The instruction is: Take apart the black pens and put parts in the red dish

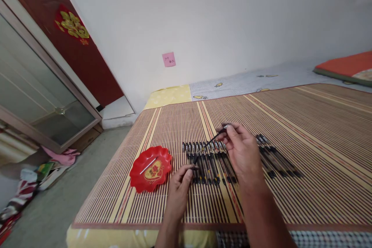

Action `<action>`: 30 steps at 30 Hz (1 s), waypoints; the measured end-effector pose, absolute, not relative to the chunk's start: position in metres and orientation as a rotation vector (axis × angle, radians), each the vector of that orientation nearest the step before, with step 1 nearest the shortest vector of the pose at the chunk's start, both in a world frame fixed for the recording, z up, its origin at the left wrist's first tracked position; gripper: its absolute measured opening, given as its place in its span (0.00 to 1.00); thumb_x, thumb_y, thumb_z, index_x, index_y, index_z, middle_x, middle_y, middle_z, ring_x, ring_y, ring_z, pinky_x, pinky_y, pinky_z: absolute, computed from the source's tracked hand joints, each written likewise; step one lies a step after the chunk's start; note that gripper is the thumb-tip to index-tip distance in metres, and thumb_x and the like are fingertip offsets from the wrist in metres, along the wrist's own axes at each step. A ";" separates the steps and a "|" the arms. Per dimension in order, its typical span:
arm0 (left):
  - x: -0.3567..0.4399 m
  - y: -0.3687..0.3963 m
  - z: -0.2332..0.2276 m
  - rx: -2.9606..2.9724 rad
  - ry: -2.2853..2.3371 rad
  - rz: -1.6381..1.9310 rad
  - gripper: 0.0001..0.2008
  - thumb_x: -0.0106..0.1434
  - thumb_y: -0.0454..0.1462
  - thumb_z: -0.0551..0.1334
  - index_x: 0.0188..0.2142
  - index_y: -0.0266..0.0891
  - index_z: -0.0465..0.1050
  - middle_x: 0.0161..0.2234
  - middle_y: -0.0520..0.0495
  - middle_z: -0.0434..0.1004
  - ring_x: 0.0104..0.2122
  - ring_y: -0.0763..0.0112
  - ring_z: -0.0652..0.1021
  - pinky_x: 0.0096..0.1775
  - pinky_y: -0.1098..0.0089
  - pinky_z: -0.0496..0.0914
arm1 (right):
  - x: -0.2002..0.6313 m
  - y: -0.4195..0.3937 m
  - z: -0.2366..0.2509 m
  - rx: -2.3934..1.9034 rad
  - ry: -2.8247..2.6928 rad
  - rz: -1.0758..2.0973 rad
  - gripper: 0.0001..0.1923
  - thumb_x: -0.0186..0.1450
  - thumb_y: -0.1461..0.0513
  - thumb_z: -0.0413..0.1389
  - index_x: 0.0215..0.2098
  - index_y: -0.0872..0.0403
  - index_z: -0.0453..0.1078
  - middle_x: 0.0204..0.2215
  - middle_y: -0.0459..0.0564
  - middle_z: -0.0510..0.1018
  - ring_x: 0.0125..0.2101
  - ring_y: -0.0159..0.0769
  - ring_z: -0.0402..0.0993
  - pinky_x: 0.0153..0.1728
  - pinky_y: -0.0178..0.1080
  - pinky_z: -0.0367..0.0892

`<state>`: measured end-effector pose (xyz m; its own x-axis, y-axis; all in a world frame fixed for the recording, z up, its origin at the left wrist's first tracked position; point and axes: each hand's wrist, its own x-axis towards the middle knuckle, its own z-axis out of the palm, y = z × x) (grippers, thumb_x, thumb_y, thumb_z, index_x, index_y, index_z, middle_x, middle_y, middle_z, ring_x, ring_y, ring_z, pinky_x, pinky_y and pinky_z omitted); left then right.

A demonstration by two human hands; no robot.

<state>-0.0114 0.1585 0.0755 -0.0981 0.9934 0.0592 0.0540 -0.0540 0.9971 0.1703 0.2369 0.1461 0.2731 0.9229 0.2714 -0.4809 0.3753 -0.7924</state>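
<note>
My right hand pinches the upper end of a slim dark pen, which slants down to the left. The pen's lower end is in the closed fingertips of my left hand. Below and behind my hands lies a row of black pens, side by side on the striped mat; part of the row is hidden by my right hand. Several more pens lie to the right of that hand. On the left, a red scalloped plate holds a thin white stick.
The striped mat covers a bed against a white wall. An orange-and-green folded cloth rests at the far right. Left of the bed are a grey floor, a glass-panelled door and some cloth items.
</note>
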 end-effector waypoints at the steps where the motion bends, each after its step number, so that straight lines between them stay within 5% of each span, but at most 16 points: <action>1: -0.011 0.158 0.076 1.245 1.303 1.298 0.16 0.66 0.47 0.60 0.47 0.42 0.79 0.42 0.45 0.80 0.44 0.64 0.77 0.48 0.66 0.68 | 0.170 0.238 0.145 -0.659 -0.827 1.046 0.08 0.63 0.56 0.62 0.36 0.53 0.73 0.32 0.46 0.79 0.26 0.27 0.73 0.28 0.33 0.68; 30: -0.014 0.156 0.076 1.269 1.335 1.352 0.14 0.63 0.47 0.63 0.41 0.42 0.80 0.40 0.45 0.81 0.41 0.62 0.77 0.46 0.65 0.70 | 0.173 0.238 0.142 -0.637 -0.813 1.088 0.08 0.62 0.56 0.63 0.36 0.52 0.74 0.34 0.47 0.79 0.26 0.27 0.73 0.30 0.33 0.71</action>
<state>-0.0144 0.1560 0.0765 -0.1447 0.9842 0.1021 0.0898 -0.0897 0.9919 0.1727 0.2384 0.1419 0.2378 0.9373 0.2547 -0.5095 0.3436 -0.7889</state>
